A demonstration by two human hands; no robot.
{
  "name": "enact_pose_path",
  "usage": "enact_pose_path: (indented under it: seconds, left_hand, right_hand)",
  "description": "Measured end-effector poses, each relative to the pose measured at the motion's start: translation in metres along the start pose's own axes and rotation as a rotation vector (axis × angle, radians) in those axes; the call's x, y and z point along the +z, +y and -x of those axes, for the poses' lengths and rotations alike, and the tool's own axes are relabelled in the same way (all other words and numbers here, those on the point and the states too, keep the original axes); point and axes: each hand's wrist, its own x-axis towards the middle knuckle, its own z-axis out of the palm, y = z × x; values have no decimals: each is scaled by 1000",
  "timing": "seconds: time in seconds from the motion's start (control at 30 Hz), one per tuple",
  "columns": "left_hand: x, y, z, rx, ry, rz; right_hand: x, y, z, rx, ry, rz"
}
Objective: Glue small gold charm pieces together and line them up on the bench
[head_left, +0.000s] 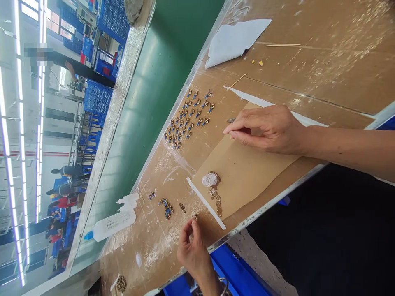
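My right hand (265, 128) rests on a sheet of brown cardboard (247, 176), fingers pressed together in a pinch around a thin dark metal tool (231, 120) whose tip pokes out to the left. My left hand (189, 246) is near the table's front edge, thumb and fingers pinched on a tiny gold piece (195, 216). Rows of several small blue and gold pieces (188, 119) lie on the table beyond my right hand. A small loose heap of the same pieces (166, 207) lies close to my left hand. A blob of white paste on a gold lid (211, 179) sits on the cardboard.
A white squeeze bottle with a blue cap (112, 225) and small white bottles (128, 201) lie at the table's far edge, next to a green conveyor belt (154, 90). White paper (234, 41) and thin wooden sticks (283, 45) lie further along. Blue crates (97, 98) and people (64, 189) are behind.
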Motion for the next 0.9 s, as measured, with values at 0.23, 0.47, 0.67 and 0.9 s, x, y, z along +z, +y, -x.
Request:
enact_pose_path:
  seconds: [0.23, 0.47, 0.67, 0.9]
  left_hand:
    - [-1, 0, -2, -9, -9, 0]
    - [1, -10, -8, -21, 6, 4]
    - [3, -11, -8, -17, 15, 8]
    - [1, -2, -6, -5, -6, -59]
  right_hand:
    - [-1, -1, -1, -19, 12, 5]
    - [0, 0, -1, -47, 24, 23]
    - [1, 2, 0, -103, 46, 26]
    - [1, 2, 0, -107, 46, 44]
